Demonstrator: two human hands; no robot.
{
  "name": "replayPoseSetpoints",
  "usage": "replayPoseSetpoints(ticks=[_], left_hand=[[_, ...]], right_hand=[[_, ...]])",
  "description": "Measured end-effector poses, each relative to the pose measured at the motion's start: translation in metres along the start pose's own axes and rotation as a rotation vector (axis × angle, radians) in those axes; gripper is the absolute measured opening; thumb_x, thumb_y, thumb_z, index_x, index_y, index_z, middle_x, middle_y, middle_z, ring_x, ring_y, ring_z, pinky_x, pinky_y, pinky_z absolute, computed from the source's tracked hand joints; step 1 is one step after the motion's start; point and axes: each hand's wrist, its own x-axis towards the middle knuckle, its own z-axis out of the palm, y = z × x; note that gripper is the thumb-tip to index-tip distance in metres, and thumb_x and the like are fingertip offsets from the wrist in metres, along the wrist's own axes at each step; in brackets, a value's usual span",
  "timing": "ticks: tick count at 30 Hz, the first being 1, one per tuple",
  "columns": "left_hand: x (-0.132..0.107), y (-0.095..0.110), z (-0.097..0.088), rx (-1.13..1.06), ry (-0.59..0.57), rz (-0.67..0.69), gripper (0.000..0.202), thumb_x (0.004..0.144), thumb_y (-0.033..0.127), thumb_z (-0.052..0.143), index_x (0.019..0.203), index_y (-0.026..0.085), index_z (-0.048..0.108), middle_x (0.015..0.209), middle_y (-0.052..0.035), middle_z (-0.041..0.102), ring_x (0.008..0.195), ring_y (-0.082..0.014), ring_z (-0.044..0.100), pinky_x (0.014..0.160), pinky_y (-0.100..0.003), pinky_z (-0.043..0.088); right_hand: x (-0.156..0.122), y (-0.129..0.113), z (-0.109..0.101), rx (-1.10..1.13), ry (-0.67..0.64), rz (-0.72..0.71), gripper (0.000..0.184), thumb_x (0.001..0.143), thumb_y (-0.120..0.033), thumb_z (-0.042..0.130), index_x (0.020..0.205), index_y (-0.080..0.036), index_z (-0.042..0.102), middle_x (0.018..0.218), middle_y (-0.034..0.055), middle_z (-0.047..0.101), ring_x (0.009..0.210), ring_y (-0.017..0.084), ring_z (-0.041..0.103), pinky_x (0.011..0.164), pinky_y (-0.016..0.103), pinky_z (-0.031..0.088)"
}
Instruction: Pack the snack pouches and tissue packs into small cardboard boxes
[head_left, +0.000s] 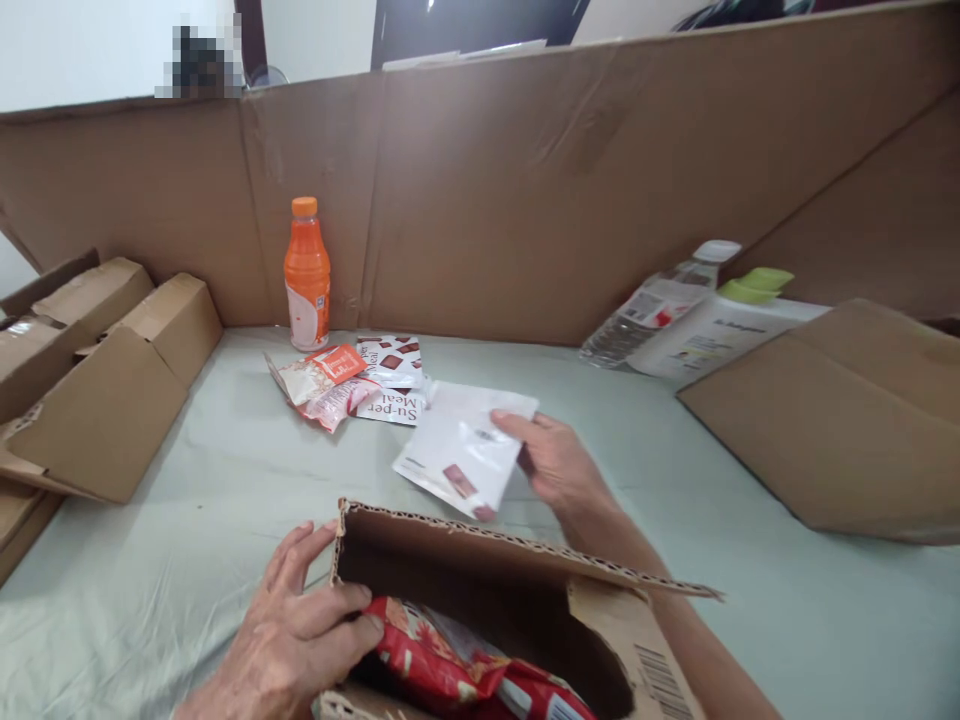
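Note:
My right hand pinches a white packet with a small brown picture on it, thumb on top, above the table beyond the box. At the near edge stands an open cardboard box with a torn, ragged rim and a barcode on its side. My left hand grips the box's left edge, its fingers spread over both sides of the wall. Inside the box lies a shiny red food bag, touched by those fingertips. Behind the white packet are two "Su-per Meal" sachets and a pair of crumpled pink and orange packets.
An orange bottle stands before a tall cardboard wall. On the right, a clear plastic bottle and a white bottle with a green cap lean behind a cardboard piece. Cardboard boxes crowd the left side.

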Motion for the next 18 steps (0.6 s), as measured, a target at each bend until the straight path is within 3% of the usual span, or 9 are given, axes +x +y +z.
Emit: replayPoseSetpoints(ticks=[3,5,9,15,18], left_hand=[[0.003,0.001,0.0,-0.024,0.008,-0.004,0.045,0.088,0.057,0.066,0.119,0.025,0.069,0.111,-0.0068,0.076,0.147,-0.0362,0.04,0.123,-0.064,0.029],[0.003,0.001,0.002,-0.03,0.019,-0.006,0.046,0.086,0.059,0.065,0.117,0.026,0.07,0.111,-0.0074,0.076,0.146,-0.0374,0.04,0.121,-0.065,0.03],[0.001,-0.001,0.005,-0.04,0.034,-0.011,0.045,0.085,0.056,0.064,0.118,0.026,0.069,0.109,-0.0089,0.075,0.145,-0.0394,0.042,0.119,-0.067,0.031],[0.005,-0.001,-0.007,-0.046,-0.048,0.02,0.048,0.079,0.039,0.065,0.124,0.025,0.065,0.117,-0.0086,0.075,0.145,-0.0413,0.041,0.117,-0.069,0.033],[0.013,0.002,-0.016,-0.06,-0.104,0.045,0.051,0.071,0.025,0.065,0.122,0.023,0.064,0.118,-0.0087,0.074,0.141,-0.0401,0.046,0.117,-0.07,0.035]], right_hand=[[-0.02,-0.036,-0.02,-0.277,0.023,0.044,0.031,0.067,-0.048,0.077,0.075,-0.021,0.064,0.05,0.0009,0.062,0.038,0.018,0.053,0.034,0.028,0.035],[-0.028,-0.049,-0.024,-0.512,-0.034,0.022,0.031,0.073,-0.05,0.071,0.071,-0.02,0.064,0.047,0.0001,0.059,0.036,0.016,0.049,0.033,0.026,0.029],[-0.022,-0.047,-0.015,-0.772,-0.197,-0.183,0.02,0.069,-0.038,0.07,0.063,-0.02,0.065,0.051,-0.0024,0.057,0.048,0.013,0.05,0.043,0.023,0.034],[-0.023,-0.035,-0.015,-0.9,-0.421,-0.048,0.018,0.068,-0.036,0.072,0.081,-0.023,0.071,0.064,0.0004,0.068,0.047,0.014,0.054,0.042,0.024,0.036],[-0.028,-0.034,-0.029,-0.931,-0.447,-0.125,0.016,0.067,-0.038,0.068,0.069,-0.022,0.068,0.064,0.0009,0.068,0.051,0.015,0.054,0.044,0.023,0.04]])
